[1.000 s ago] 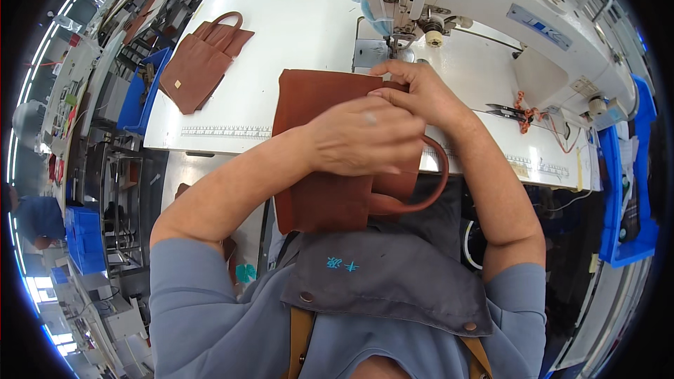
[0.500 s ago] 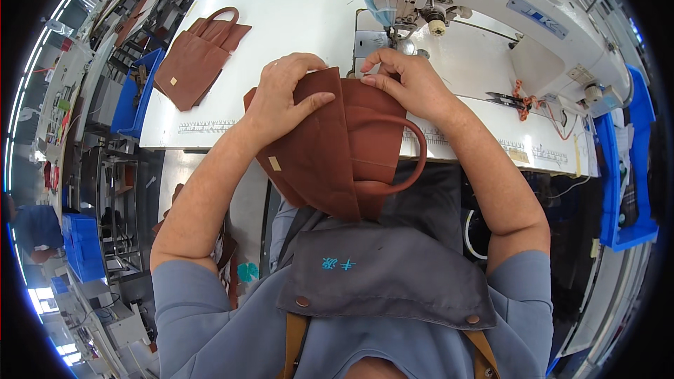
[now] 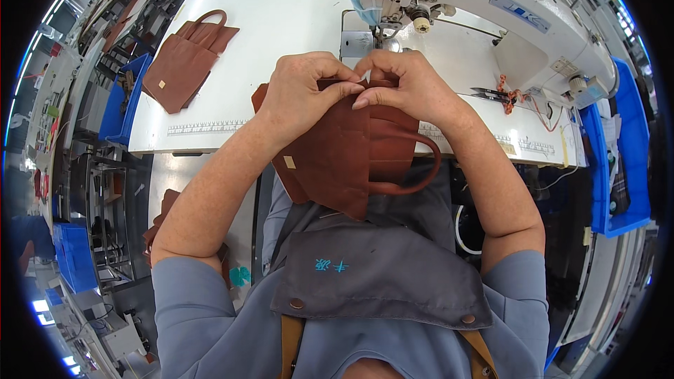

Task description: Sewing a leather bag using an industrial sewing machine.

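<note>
A brown leather bag piece (image 3: 326,161) with a looped handle and small tan label hangs over my lap in front of the sewing machine. My left hand (image 3: 309,88) pinches its top edge near the middle. My right hand (image 3: 400,91) grips that edge just to the right, its fingertips nearly meeting the left hand's. The machine's presser foot and metal plate (image 3: 357,41) lie just beyond my fingers; the needle area is partly hidden. A second brown bag piece (image 3: 182,63) lies flat on the white table (image 3: 274,14) at the left.
The white sewing machine (image 3: 533,49) fills the back right, with black scissors (image 3: 491,97) and orange cord below its arm. A blue tray (image 3: 618,189) hangs at the right edge; blue bins (image 3: 119,119) stand at the left. More brown leather pieces (image 3: 168,200) rest beside my left forearm.
My left hand has swung up from across the bag to its top edge, beside my right hand. The bag has been turned, exposing its label, and both hands now pinch the top.
</note>
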Available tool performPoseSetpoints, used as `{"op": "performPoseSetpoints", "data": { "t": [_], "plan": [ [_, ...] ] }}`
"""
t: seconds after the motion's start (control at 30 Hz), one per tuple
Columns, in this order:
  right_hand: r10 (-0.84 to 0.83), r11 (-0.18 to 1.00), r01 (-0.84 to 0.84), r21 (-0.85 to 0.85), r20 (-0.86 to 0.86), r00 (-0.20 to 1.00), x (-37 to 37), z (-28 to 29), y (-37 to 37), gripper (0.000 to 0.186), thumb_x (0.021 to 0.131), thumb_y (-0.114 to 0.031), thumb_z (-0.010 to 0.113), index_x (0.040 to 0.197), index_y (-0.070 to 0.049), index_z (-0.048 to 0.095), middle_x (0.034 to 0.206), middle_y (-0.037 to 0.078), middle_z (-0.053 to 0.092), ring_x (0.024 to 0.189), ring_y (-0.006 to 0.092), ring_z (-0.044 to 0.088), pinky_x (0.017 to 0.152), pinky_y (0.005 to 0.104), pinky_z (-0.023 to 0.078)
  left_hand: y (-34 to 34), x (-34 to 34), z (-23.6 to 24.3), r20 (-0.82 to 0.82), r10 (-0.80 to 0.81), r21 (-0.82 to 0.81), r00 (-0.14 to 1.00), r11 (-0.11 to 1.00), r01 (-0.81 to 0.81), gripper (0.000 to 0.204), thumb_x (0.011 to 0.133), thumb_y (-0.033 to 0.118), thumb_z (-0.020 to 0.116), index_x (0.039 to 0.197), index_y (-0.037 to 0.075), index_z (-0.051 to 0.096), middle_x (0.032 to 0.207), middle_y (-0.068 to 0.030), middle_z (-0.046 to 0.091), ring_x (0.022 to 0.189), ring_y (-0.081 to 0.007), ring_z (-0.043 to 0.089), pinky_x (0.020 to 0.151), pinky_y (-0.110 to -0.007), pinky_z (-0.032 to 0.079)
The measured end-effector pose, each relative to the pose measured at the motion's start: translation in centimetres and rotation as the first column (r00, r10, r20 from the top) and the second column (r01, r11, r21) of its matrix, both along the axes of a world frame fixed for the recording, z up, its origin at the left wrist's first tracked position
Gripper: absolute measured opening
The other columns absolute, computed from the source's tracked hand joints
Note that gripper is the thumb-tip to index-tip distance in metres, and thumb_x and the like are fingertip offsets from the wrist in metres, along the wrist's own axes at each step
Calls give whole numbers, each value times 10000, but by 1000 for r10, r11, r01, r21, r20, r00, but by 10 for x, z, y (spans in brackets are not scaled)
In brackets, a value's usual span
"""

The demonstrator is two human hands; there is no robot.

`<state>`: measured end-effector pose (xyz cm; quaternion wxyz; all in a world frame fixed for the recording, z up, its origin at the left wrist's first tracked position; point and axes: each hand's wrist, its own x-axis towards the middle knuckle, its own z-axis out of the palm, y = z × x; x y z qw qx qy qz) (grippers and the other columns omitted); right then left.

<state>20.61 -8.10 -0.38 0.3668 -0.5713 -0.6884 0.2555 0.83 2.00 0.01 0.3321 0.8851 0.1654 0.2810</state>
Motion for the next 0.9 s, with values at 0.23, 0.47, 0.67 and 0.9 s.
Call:
{"op": "performPoseSetpoints", "data": {
  "t": [0.23,0.47,0.67,0.9],
  "plan": [
    [124,921,-158,356,118,985,-12,10,-19,218,797,-218,832,925,-96,705,706,37,623,608,194,610,558,326,454,-1,-41,46,-94,-120,-371,988,926,77,375,887,44,732,1257,15,674,1085,-77,740,698,-52,651,621,-211,511],
    [46,812,-290,506,440,897,-21,24,-41,246,782,-314,799,820,-146,624,689,5,548,549,202,549,513,345,435,-18,-41,37,-170,-219,-10,961,975,221,209,841,70,786,1043,30,749,869,-37,741,617,-78,594,562,-230,458],
    [1,796,-277,538,456,890,-13,21,-48,292,771,-385,792,801,-149,624,709,-1,540,558,194,544,510,332,428,-31,-30,32,-114,-186,-159,976,973,166,117,827,56,796,926,13,751,825,-54,722,659,-100,639,588,-236,498],
    [38,900,-116,420,191,981,-11,16,-55,278,784,-338,821,811,-134,635,749,1,612,616,224,594,557,343,453,-43,-24,27,-77,-97,-136,992,987,86,91,811,9,762,899,0,739,790,-45,700,674,-86,633,579,-229,493]
  ]
}}
